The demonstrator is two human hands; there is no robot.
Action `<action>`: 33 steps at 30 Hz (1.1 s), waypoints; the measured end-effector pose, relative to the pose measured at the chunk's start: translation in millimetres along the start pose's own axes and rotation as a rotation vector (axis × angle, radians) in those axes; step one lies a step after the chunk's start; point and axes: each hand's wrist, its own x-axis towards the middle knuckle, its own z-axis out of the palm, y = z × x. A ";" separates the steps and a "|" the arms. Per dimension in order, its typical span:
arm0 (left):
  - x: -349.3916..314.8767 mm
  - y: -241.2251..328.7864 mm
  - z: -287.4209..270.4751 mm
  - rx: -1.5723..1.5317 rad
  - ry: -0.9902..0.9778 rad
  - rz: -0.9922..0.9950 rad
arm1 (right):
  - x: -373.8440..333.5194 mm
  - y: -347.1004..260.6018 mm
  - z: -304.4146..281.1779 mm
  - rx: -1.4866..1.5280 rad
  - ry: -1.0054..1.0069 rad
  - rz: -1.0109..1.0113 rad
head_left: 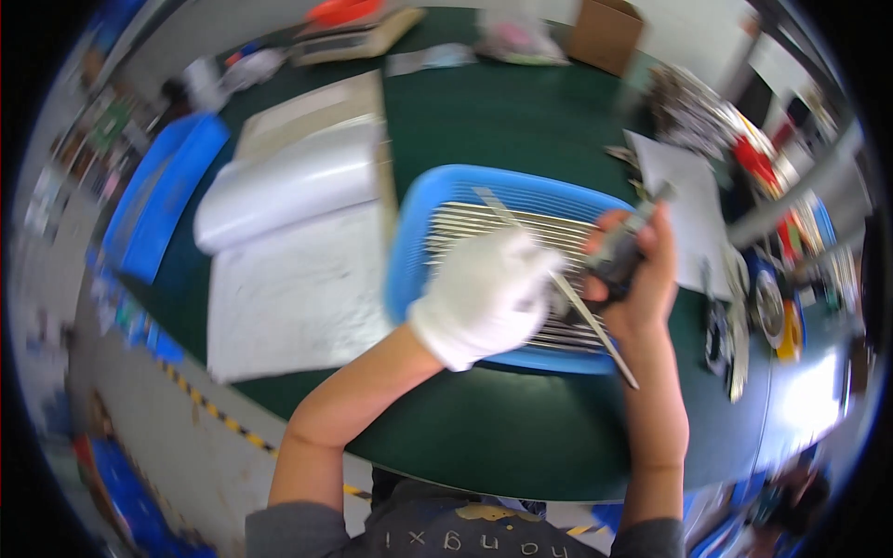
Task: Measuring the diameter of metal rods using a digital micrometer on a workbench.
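My left hand (493,288), in a white glove, is closed over the blue basket. It pinches a thin, flat metal strip (595,330) that slants down to the right, its end by my right forearm. Another narrow length (496,206) shows beyond the glove; whether it is the same strip is hidden. My bare right hand (642,279) is wrapped round a dark grey handheld tool (620,253), blurred, so its kind is unclear. Beneath both hands, the blue plastic basket (414,223) holds several slim metal strips (465,223) lying side by side.
Left of the basket lies an open stack of large white sheets (298,298), with a long blue tray (167,195) beyond. A scale (353,37) and a cardboard box (605,37) stand at the back. At right are paper (679,195), scissors (716,335) and a tape roll (770,307).
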 end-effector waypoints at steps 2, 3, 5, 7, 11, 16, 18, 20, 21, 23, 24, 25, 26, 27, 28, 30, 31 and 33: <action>3.5 2.5 4.7 0.073 0.064 0.114 | -1.6 -4.8 -0.4 0.030 0.034 0.023; -1.1 0.3 7.1 0.118 0.099 0.119 | -1.1 -1.5 0.7 0.012 0.009 0.014; -3.6 0.8 12.5 0.156 0.145 0.128 | -3.5 -3.7 0.8 0.017 0.011 -0.005; -5.5 1.8 13.9 0.177 0.188 0.140 | -5.2 -2.7 5.3 -0.024 0.024 -0.026; -8.3 4.0 16.1 0.194 0.255 0.131 | -4.3 -0.1 2.5 -0.091 0.004 -0.045; -8.1 4.5 20.0 0.204 0.223 0.095 | 0.8 -4.8 -10.3 -0.084 0.014 0.018; -6.6 3.6 20.1 0.186 0.156 0.019 | 6.6 -6.2 -20.2 -0.060 0.034 0.026; -8.2 2.2 14.6 0.102 0.242 -0.155 | 2.7 -6.2 -12.8 -0.079 0.037 0.049; -8.0 0.1 14.1 -0.085 0.333 -0.237 | 2.6 -5.6 -12.6 -0.085 0.025 0.055; -6.2 -4.8 11.5 -0.170 0.505 -0.313 | 0.5 -5.1 -12.5 -0.091 0.019 0.058; -5.1 -8.1 10.0 -0.256 0.677 -0.390 | -0.9 -4.7 -11.7 -0.092 0.004 0.067; -3.0 -11.3 4.5 -0.358 0.703 -0.436 | -1.4 -4.7 -11.9 -0.090 -0.008 0.076; -3.3 -12.6 -0.4 -0.619 0.670 -0.534 | -1.8 -4.7 -12.2 -0.087 0.004 0.071; -1.9 -12.8 -4.3 -0.866 0.742 -0.610 | -1.8 -4.8 -12.2 -0.088 -0.009 0.090; 1.8 -13.1 -4.3 -1.128 0.799 -0.684 | -1.7 -7.1 -14.3 -0.092 -0.011 0.100; -4.4 -18.0 -5.5 -1.332 0.854 -0.638 | -2.2 -5.7 -9.5 -0.095 0.019 0.142; -6.4 -17.0 -7.1 -1.368 0.801 -0.669 | -0.8 -3.2 -6.6 -0.095 0.054 0.157; -5.4 -14.7 -9.0 -1.498 0.599 -0.722 | 0.6 -4.2 -5.3 -0.041 0.057 0.174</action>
